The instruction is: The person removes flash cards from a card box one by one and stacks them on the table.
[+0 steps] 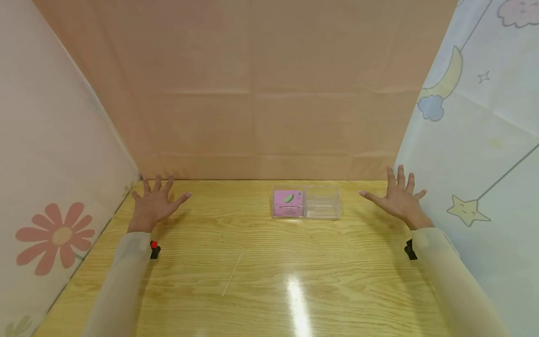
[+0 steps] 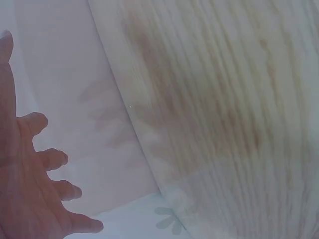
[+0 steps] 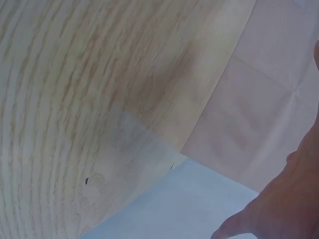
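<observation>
A clear plastic box point(image 1: 322, 204) with two compartments lies toward the back of the table, right of centre. In its left compartment sits a stack of pink cards point(image 1: 288, 204), the top one printed with a green shape; nothing shows in the right compartment. My left hand point(image 1: 154, 204) is spread with straight fingers near the back left, well apart from the box. Over at the back right, my right hand point(image 1: 397, 196) has its fingers splayed too, closer to the box but not touching it. Both wrist views show the hands, left point(image 2: 32, 189) and right point(image 3: 286, 199), holding nothing.
The wooden table point(image 1: 202, 262) ends at a plain orange-brown cloth point(image 1: 252, 93) behind. A flower-printed sheet point(image 1: 54, 140) hangs at the left, and another with a moon and stars point(image 1: 497, 154) at the right. A thin pale strip point(image 1: 232, 275) lies left of the middle.
</observation>
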A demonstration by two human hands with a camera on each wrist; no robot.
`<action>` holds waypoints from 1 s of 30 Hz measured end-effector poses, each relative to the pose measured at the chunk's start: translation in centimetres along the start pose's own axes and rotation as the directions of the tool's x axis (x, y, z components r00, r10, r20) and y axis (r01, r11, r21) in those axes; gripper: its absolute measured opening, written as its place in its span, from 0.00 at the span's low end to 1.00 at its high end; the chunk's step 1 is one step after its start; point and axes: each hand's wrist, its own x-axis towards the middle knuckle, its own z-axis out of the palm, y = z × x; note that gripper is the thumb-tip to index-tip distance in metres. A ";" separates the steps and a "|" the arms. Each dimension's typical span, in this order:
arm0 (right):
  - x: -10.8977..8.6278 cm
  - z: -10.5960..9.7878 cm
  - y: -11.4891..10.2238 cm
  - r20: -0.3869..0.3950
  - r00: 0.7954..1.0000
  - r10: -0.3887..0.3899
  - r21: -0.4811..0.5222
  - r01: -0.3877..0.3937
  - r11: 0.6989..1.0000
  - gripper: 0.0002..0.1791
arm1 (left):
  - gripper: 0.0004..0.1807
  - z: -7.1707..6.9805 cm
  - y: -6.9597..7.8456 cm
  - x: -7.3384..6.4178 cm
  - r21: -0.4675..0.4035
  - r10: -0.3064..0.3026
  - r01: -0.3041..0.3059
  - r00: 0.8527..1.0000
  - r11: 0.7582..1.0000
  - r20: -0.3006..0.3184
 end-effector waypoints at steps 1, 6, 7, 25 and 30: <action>0.0 0.0 0.0 -0.001 1.000 0.000 0.000 0.000 1.000 0.71 | 0.61 0.0 0.1 0.0 -0.002 0.000 0.000 1.000 1.000 -0.001; 0.1 0.1 -0.3 -0.003 1.000 -0.005 0.001 0.005 1.000 0.70 | 0.61 -0.2 0.5 0.0 -0.007 0.001 -0.001 1.000 1.000 -0.017; 0.1 0.1 -0.4 -0.002 1.000 -0.006 0.003 0.006 1.000 0.69 | 0.61 -0.3 0.7 0.1 -0.008 0.005 -0.005 1.000 1.000 -0.022; 0.2 0.2 -3.1 -0.066 0.990 -0.126 0.126 0.133 0.983 0.64 | 0.52 -0.7 2.1 0.0 -0.025 0.090 -0.095 0.985 0.995 -0.150; 0.0 0.3 -4.0 -0.063 0.989 -0.131 0.152 0.139 0.979 0.64 | 0.52 -1.0 2.8 0.1 -0.058 0.086 -0.095 0.985 0.994 -0.148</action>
